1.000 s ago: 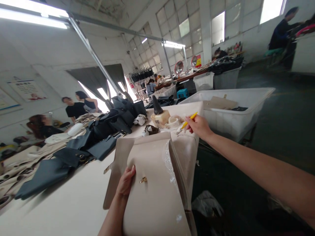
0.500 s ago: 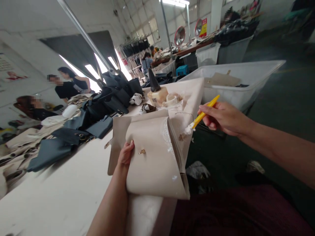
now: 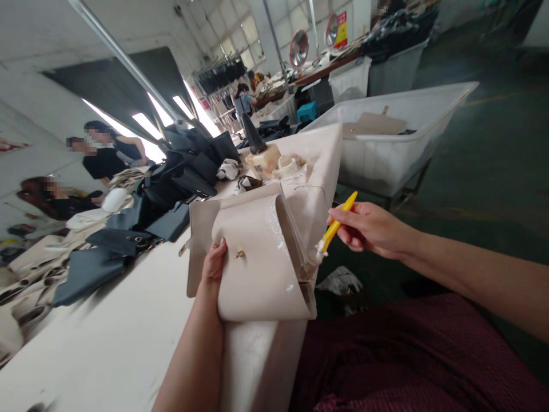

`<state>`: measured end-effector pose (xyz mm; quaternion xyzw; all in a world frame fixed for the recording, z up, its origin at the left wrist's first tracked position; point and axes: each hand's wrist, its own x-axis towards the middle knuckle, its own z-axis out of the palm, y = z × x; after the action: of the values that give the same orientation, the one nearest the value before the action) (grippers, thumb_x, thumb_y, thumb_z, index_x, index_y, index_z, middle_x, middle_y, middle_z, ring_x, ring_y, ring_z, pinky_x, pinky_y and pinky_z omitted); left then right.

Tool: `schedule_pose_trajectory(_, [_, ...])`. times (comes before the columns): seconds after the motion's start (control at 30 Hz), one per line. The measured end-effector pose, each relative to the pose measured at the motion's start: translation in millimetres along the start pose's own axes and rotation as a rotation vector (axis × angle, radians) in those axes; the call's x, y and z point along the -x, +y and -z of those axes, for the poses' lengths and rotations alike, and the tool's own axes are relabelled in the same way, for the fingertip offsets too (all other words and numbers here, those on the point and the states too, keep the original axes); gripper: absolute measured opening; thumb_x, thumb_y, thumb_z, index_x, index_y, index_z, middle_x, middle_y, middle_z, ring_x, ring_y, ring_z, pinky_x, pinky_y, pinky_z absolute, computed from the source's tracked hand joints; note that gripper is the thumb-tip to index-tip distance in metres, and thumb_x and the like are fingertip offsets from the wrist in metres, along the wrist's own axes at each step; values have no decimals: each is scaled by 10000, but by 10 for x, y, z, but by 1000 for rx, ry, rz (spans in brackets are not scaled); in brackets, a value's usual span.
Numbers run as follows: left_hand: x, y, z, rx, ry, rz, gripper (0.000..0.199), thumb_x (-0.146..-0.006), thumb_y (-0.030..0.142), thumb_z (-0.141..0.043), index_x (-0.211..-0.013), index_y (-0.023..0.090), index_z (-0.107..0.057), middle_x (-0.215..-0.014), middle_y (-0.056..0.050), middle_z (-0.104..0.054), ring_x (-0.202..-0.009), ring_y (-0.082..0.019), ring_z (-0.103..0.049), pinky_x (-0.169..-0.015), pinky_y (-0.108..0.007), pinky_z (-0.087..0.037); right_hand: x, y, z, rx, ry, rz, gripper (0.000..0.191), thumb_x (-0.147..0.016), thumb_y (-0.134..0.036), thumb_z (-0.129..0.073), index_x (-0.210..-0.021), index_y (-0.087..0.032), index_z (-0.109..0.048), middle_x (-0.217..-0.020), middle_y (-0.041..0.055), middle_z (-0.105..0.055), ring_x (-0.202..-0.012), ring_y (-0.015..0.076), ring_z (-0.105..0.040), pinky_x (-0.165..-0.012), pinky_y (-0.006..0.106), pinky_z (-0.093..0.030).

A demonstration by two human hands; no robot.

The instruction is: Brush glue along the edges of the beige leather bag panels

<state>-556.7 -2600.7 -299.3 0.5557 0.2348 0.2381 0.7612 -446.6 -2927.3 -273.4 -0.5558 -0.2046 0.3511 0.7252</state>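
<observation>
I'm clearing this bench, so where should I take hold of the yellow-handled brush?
Take the handle's free upper end, from the right, above the right hand: it stands clear of the fingers, while the white-coated tip sits against the beige leather bag.

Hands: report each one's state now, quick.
Left hand: holding the beige leather bag.
Right hand: closed, fingers gripping the yellow brush.
</observation>
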Motion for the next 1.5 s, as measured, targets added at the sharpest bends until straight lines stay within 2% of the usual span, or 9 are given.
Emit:
schedule_pose_trajectory(0.1, [16,5,-8,-3,8,10,251,-578,219,-746,-779,168,-605,-689,1,-674,-560,-125,-609,-550,-209,-496,80,-5,17,68,-2,47,457,-696,-541,-651,-774,-110,-522,-471,-7,-513,-326,46,-380,-304,143,-291])
schedule_pose_trajectory(0.33, [-26,-22,50,64,32,-30,263,-599,218,-737,-829,169,-617,-737,9,-678,-616,-125,-620,-675,-239,-518,530,43,106,127,171,331,338,-820,-500,-552,-854,-165,-530,-527,-7,-522,-388,78,-449,-340,170,-362])
schedule_pose_trajectory(0.47, [-3,-1,24,64,40,-10,197,-610,201,-720,-768,160,-610,-674,5,-670,-574,-130,-613,-676,-260,-528,688,203,-41,270,96,343,299,-869,-465,-492,-879,-169,-534,-555,-2,-547,-415,79,-484,-376,164,-396])
schedule_pose_trajectory(0.63, [44,23,6,60,9,-8,180,-615,187,-712,-756,159,-603,-687,-3,-675,-578,-136,-621,-600,-239,-526,662,374,-199,460,58,458,251,-879,-405,-497,-900,-160,-547,-575,-2,-566,-467,77,-525,-452,153,-443])
schedule_pose_trajectory(0.9, [46,8,20,60,1,-9,187,-599,204,-732,-711,170,-587,-648,11,-666,-542,-121,-606,-555,-212,-513,854,213,-145,352,228,499,281,-880,-438,-480,-889,-162,-531,-566,6,-549,-424,87,-492,-401,175,-407])
schedule_pose_trajectory(1.07, [36,2,41,63,-11,-11,214,-582,210,-742,-739,172,-602,-656,9,-670,-541,-128,-600,-577,-233,-515,874,379,-192,489,114,534,192,-889,-352,-491,-919,-170,-544,-598,-4,-570,-452,72,-521,-437,151,-428])
schedule_pose_trajectory(1.2, [5,-7,87,74,-36,-9,264,-560,206,-755,-772,169,-601,-668,15,-668,-551,-119,-604,-577,-212,-505,897,419,-176,494,150,568,153,-894,-316,-488,-952,-183,-538,-609,-17,-574,-453,62,-519,-441,140,-430])
schedule_pose_trajectory(1.33, [-42,-32,135,79,-43,1,298,-569,203,-754,-811,178,-583,-688,32,-665,-563,-102,-603,-605,-201,-503,898,380,-153,497,107,515,197,-890,-358,-484,-919,-173,-546,-587,-7,-566,-442,70,-512,-429,150,-428])
schedule_pose_trajectory(1.5, [-2,-21,117,80,-61,5,344,-556,240,-775,-834,177,-584,-691,21,-662,-535,-108,-584,-673,-248,-513,864,249,-4,366,397,514,280,-851,-452,-518,-905,-181,-563,-600,17,-559,-453,101,-506,-428,194,-441])
